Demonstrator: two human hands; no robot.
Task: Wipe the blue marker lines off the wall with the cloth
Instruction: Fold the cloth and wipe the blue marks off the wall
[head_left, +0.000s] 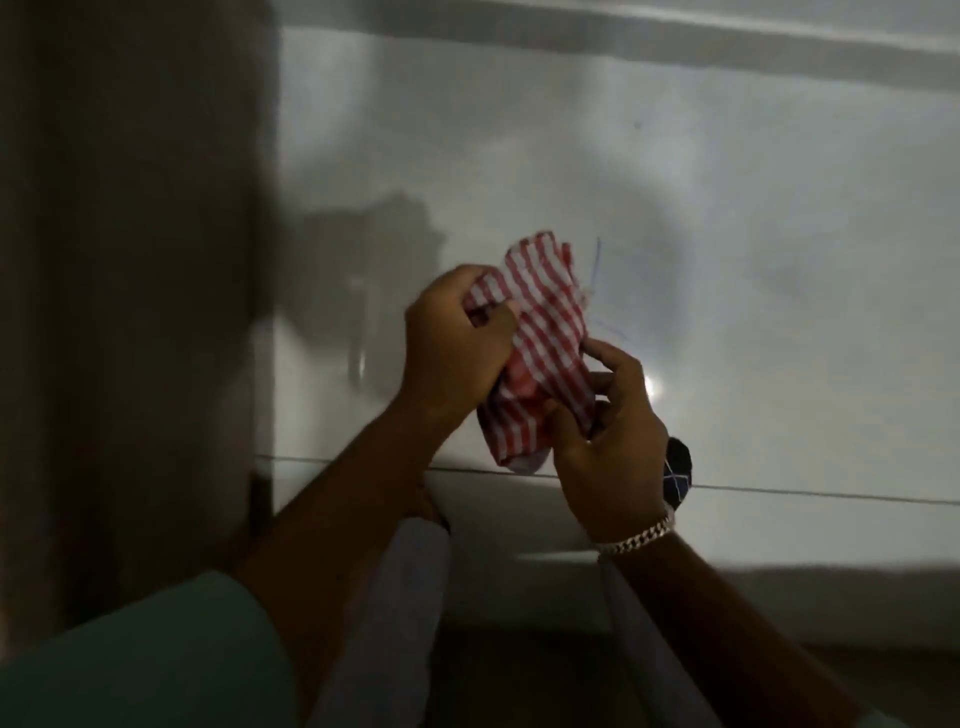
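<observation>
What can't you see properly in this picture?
- Head view: the blue marker lines run behind the cloth, so how far they go is hidden.
- Head view: the dark object behind the right hand is mostly covered; it cannot be named.
- Head view: the left hand bunches the cloth, hiding its full shape.
- Head view: the wall is dim and blurred, so faint marks may be missed.

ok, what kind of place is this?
Probably indoors in a dim room, facing a glossy pale wall. Cues: a horizontal seam like a tile or panel joint, a light glare on the surface, and blue marker lines beside the cloth.
</observation>
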